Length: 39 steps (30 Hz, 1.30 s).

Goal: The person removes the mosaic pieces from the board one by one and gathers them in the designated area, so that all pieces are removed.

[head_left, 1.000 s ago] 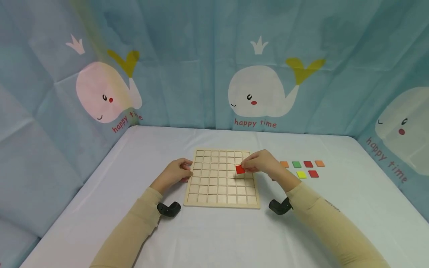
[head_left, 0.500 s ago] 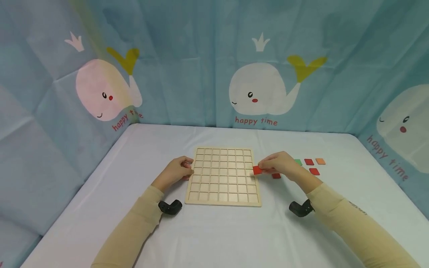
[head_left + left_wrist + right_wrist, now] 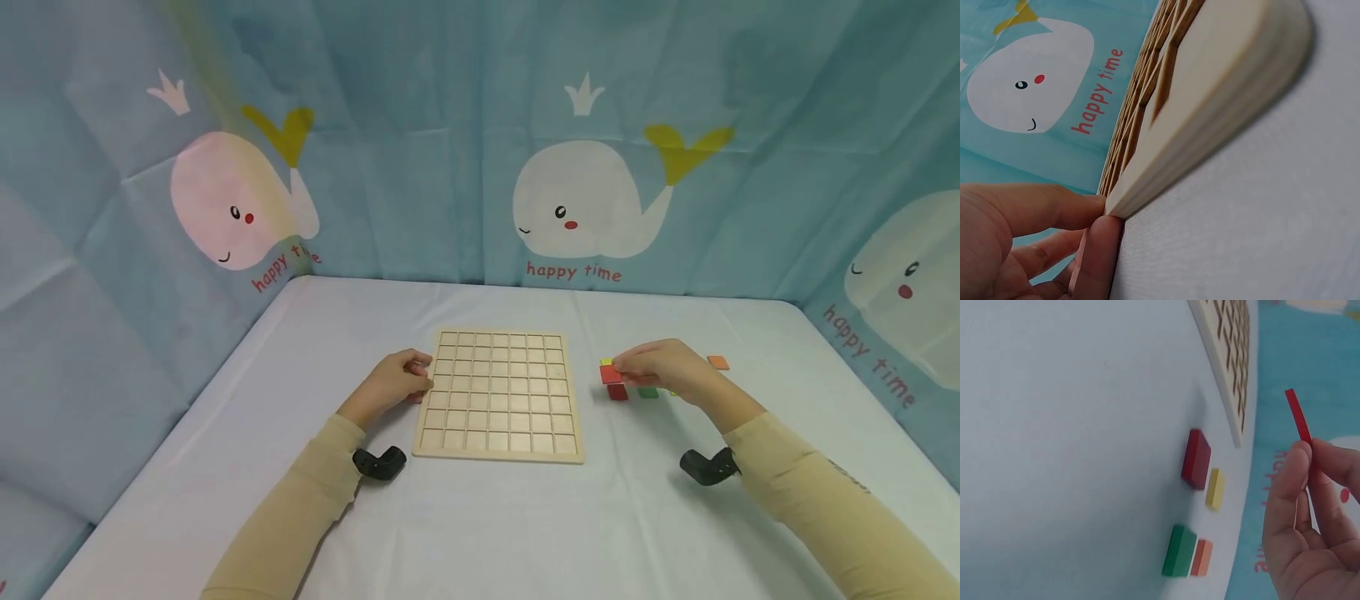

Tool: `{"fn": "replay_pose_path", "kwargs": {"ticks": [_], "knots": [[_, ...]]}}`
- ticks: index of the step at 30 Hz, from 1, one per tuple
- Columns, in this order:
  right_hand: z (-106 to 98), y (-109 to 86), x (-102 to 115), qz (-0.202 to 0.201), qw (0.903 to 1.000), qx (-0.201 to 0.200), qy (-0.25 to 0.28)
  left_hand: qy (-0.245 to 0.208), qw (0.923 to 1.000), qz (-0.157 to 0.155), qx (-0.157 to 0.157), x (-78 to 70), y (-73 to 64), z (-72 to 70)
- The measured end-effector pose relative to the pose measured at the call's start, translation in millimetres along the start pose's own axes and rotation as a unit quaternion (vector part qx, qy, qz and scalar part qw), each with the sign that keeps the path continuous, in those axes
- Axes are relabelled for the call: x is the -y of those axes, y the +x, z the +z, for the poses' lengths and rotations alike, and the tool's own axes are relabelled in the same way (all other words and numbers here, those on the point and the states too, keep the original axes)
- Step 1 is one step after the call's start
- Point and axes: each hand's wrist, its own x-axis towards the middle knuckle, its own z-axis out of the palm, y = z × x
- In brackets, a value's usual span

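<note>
A square wooden grid board (image 3: 498, 396) lies flat on the table. At its left edge my left hand (image 3: 390, 385) pinches the rim; the left wrist view shows the thumb and a finger (image 3: 1099, 250) at the wooden edge (image 3: 1210, 119). To the right of the board, my right hand (image 3: 663, 367) pinches a thin red square tile (image 3: 611, 374) between thumb and fingertips, raised above the table. Beneath it lie a dark red tile (image 3: 618, 392), a yellow tile (image 3: 1215, 489), a green tile (image 3: 1179, 551) and an orange tile (image 3: 1202, 557). The hand hides part of the tile group.
Another orange tile (image 3: 717, 362) lies farther right on the white table (image 3: 480, 525). A blue whale-print curtain (image 3: 420, 167) stands behind and at the sides. Black wrist devices (image 3: 380, 463) are on both wrists.
My right hand has moved right with the red tile, from over the board to above the loose tiles. The left hand stays at the board's left edge.
</note>
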Motion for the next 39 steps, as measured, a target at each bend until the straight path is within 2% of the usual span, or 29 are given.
{"fn": "replay_pose_path", "kwargs": {"ticks": [6,10,18,25,30,34,39], "knots": [[-15,-3.0,-7,0.017,0.9998,-0.006,0.002,0.003,1.0,-0.001,-0.004,1.5,1.4,-0.8],[-26,-4.7,-13,0.009,0.9999,-0.001,-0.007,0.003,1.0,-0.002,-0.005,1.1,1.2,-1.0],[-41,-4.4,-24,0.025,0.9992,-0.002,-0.03,0.007,1.0,-0.003,-0.007,0.6,0.6,-0.8],[-59,-5.0,-38,0.02,0.9992,0.012,-0.032,0.001,1.0,-0.004,-0.007,0.7,-0.3,-0.1],[-73,-6.6,-49,0.016,0.9997,0.005,-0.017,-0.001,1.0,-0.005,-0.007,-1.1,-1.4,0.0],[-85,-7.7,-59,0.028,0.9996,-0.005,0.0,-0.002,0.9999,-0.003,-0.01,-2.1,-0.9,0.4],[-103,-9.7,-73,0.047,0.9986,-0.019,-0.018,0.001,0.9999,-0.005,-0.01,-1.0,-1.0,0.8]]}}
